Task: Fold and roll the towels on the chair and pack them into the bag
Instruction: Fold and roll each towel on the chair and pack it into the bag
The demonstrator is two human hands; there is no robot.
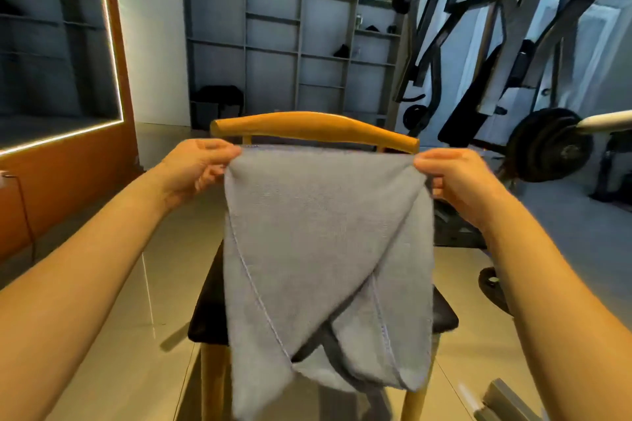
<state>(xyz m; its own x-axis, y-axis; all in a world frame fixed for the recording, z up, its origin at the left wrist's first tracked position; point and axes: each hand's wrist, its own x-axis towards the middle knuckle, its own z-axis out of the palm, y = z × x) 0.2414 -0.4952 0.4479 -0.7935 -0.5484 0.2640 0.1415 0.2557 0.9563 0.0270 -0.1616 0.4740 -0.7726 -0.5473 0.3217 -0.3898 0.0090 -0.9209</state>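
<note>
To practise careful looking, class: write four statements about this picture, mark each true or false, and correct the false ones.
1. The left hand and right hand each pinch a top corner of the grey towel. True.
2. The towel lies flat on the floor. False: it hangs in front of the chair.
3. The chair has a wooden top rail. True.
4. The towel is rolled up. False: it hangs loosely folded.

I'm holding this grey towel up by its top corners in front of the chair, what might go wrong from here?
1. The left hand and right hand each only pinch a top corner of the towel; a slip could drop it onto the floor.
2. Its lower flaps hang crossed and uneven, so folding now would likely come out crooked.
</note>
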